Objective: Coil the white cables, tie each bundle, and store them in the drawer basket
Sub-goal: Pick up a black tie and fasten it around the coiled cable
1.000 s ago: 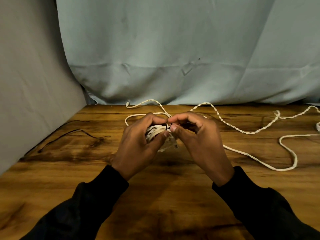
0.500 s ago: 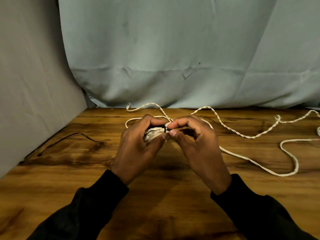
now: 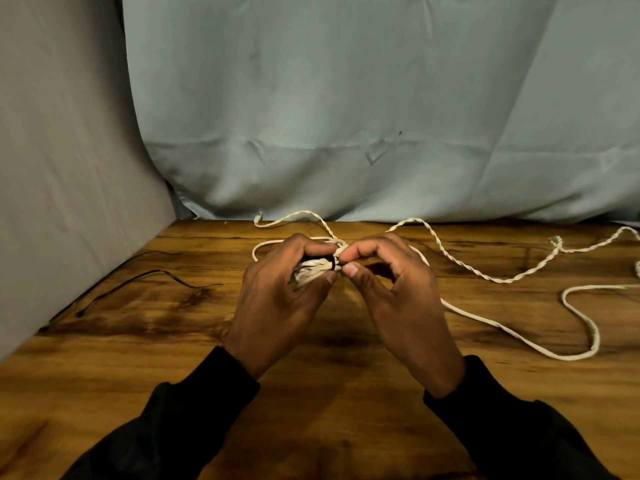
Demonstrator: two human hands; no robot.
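Centrally, above the wooden table (image 3: 346, 393), the person's left hand (image 3: 277, 306) was closed around a small white cable bundle (image 3: 311, 270), its grip wrapped over the coils. Right beside it, the right hand (image 3: 401, 299) pinched thumb against forefinger at the black tie (image 3: 333, 263) on the bundle's end. Behind them, loose white cables (image 3: 485, 275) trailed across the table to the right. A thin black tie strip (image 3: 152, 275) lay well apart on the left.

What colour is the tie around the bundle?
Black, a thin band around the white cable bundle, seen in the head view.
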